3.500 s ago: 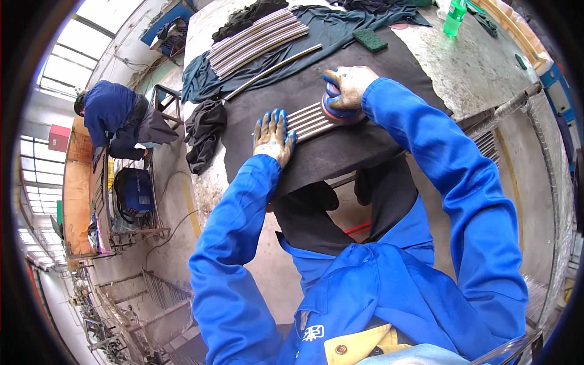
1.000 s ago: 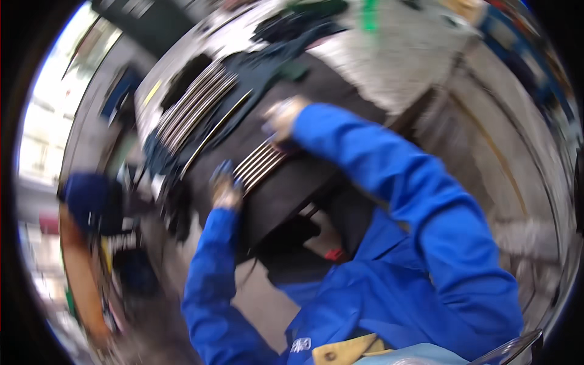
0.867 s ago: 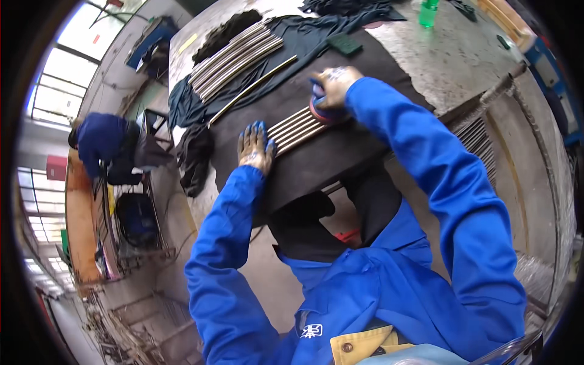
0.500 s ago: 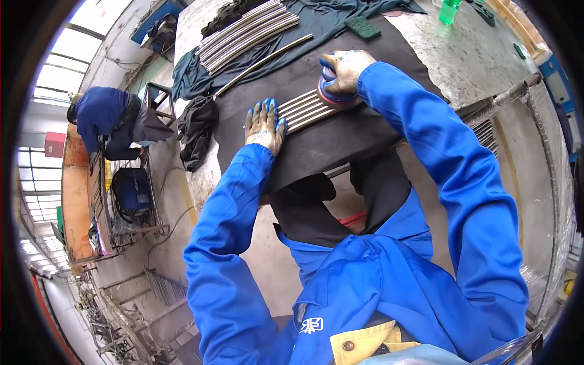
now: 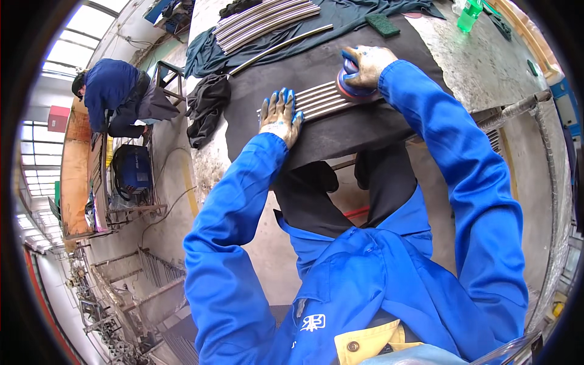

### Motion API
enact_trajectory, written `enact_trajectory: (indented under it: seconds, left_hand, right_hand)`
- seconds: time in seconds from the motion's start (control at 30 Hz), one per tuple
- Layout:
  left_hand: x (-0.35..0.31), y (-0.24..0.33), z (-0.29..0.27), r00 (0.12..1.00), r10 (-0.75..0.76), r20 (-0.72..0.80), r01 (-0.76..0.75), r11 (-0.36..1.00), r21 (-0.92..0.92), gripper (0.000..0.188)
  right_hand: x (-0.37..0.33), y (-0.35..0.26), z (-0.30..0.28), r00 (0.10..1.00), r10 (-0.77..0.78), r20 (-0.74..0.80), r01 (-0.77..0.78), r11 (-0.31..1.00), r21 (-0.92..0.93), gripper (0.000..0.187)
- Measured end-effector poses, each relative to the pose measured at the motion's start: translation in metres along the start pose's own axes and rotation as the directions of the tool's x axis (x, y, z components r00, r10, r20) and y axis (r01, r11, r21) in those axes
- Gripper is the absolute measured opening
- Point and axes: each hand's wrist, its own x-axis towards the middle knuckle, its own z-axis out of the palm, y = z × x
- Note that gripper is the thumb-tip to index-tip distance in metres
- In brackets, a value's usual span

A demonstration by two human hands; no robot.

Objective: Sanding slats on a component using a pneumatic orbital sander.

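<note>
Scene is brightly and evenly lit by daylight from windows [image 5: 36, 152] at the left, which are blown out to white. Shadows are kept soft. Focus is sharp centrally; heavy fisheye bending and black vignetting are seen at the rim.

A green plastic bottle [image 5: 469, 14] stands upright at the far right end of the table [image 5: 486, 55], near its back edge and well apart from the dark mat. A white printed logo patch [image 5: 314, 322] sits on the chest of the person's blue jacket, just above a yellow collar flap. At the far left, a small red rectangular box or sign [image 5: 59, 118] hangs on the wall beside the windows; whether it bears any marking cannot be told. No screens show.
</note>
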Motion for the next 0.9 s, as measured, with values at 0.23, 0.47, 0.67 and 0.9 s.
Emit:
enact_trajectory:
  seconds: [0.23,0.47,0.67,0.9]
  left_hand:
    - [0.000,-0.002,0.002,1.000,0.013,0.000,-0.013,1.000,0.025,0.064]
    - [0.019,-0.006,0.001,0.999,-0.030,0.038,0.029,0.999,0.018,0.064]
    - [0.027,-0.009,0.003,0.996,-0.063,0.057,0.061,0.997,0.051,0.064]
    - [0.042,-0.013,0.006,0.995,-0.095,0.041,0.095,0.995,0.000,0.065]
  right_hand:
    - [-0.001,0.006,0.005,0.999,-0.003,-0.044,0.002,1.000,-0.031,0.061]
    - [0.011,-0.003,0.005,0.999,-0.001,-0.046,0.000,1.000,-0.009,0.060]
    - [0.016,-0.012,-0.007,0.998,0.011,0.054,-0.011,1.000,0.005,0.069]
    - [0.019,-0.001,-0.007,0.996,0.033,0.088,-0.033,0.999,0.006,0.071]
